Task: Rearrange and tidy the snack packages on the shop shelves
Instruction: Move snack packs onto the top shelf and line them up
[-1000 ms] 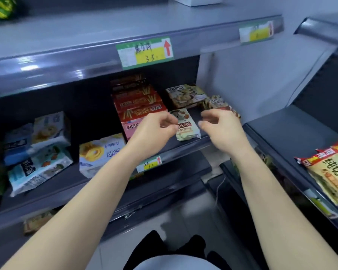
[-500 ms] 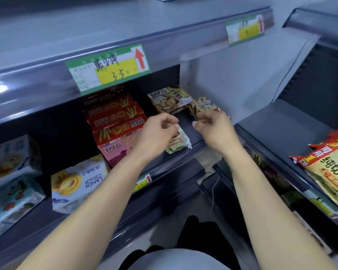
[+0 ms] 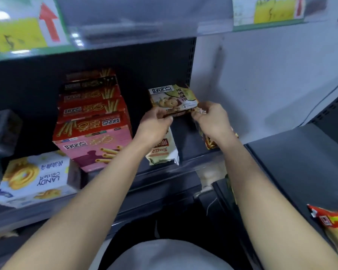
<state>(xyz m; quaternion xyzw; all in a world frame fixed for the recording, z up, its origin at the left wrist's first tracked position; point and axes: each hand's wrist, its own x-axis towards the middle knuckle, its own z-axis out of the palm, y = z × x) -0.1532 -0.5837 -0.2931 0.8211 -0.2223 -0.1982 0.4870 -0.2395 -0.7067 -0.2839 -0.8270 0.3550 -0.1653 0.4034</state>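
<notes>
Two shelves: the middle shelf carries the snacks being tidied; the upper shelf overhangs it, so both arms reach in underneath.
Stick-biscuit boxes: a red and pink stack left of the hands, squared into one column, probably already in order.
LANDY box: lies flat at the shelf front, further left, well apart from the hands.
Cookie packet: the thing in hand, at the back of the middle shelf, face to the camera and slightly tilted. It is held by its lower edge at both corners, likely to stand it straight. Whether its base rests on the shelf is hidden.
White packet: flat at the shelf front beneath the left wrist, not gripped.
Brown packet: mostly hidden under the right wrist; contact cannot be told.
Left hand: fingers curled, pinching the packet's lower left corner.
Right hand: fingers curled, pinching the lower right corner.
</notes>
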